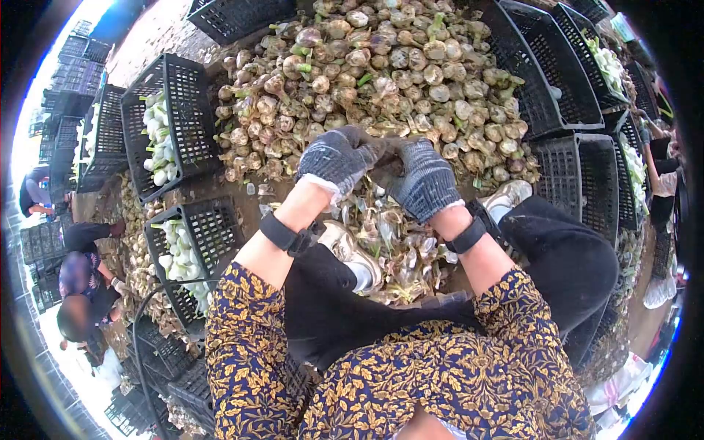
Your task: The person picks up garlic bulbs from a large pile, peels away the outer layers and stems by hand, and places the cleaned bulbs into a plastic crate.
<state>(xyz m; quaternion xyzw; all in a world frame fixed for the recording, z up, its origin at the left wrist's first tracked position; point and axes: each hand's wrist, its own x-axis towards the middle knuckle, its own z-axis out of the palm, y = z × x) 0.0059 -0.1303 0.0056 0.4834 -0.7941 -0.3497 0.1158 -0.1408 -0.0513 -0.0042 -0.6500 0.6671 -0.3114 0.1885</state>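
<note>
My left hand (334,161), in a grey knit glove, has its fingers curled in front of the heap of garlic bulbs (374,73). Opposite it, my right hand (424,183) wears a matching glove, its fingers bent inward as well. The fingertips of both hands come together in a dark, blurred spot, and whatever they pinch there cannot be made out. Unpeeled, soil-stained bulbs lie just beyond the hands, a few with green stems. Below the hands, loose garlic skins (400,257) cover the ground between my shoes.
Black plastic crates with white peeled garlic stand at left, one upper (180,121) and one lower (220,227). More black crates (576,169) line the right side. A bent co-worker (84,275) is at far left, and a dark hose (136,345) curves near the lower left crates.
</note>
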